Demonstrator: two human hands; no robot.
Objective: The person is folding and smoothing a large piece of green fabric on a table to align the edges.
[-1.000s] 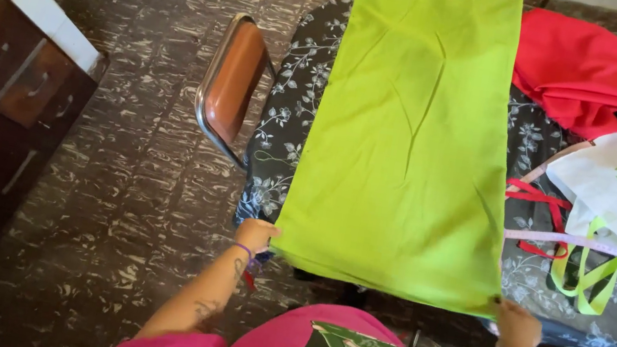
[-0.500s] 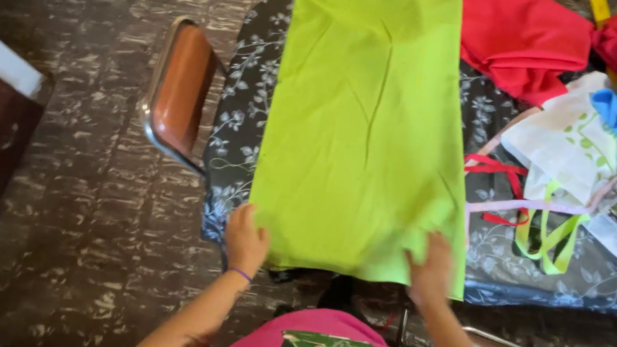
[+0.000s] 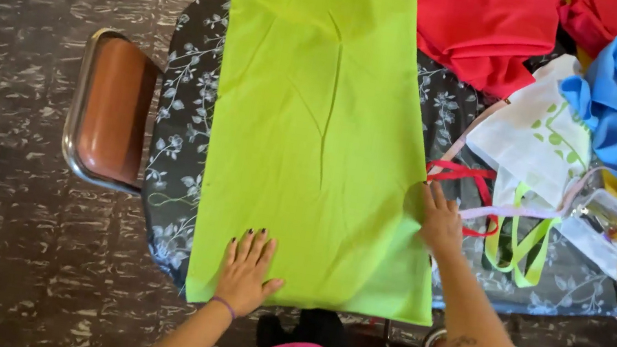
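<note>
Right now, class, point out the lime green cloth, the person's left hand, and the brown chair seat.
lime green cloth (image 3: pixel 317 117), head view, middle of the flat fabric.
left hand (image 3: pixel 247 271), head view, back of the hand.
brown chair seat (image 3: pixel 114 110), head view, centre of the seat pad.

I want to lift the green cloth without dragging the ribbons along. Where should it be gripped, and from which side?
Pinch the two near corners of the green cloth, coming from the table's near edge. That edge lies flat and bare by the left hand, which rests on it. The right hand sits at the right edge, where the ribbons lie close, so probably avoid gripping there.
</note>
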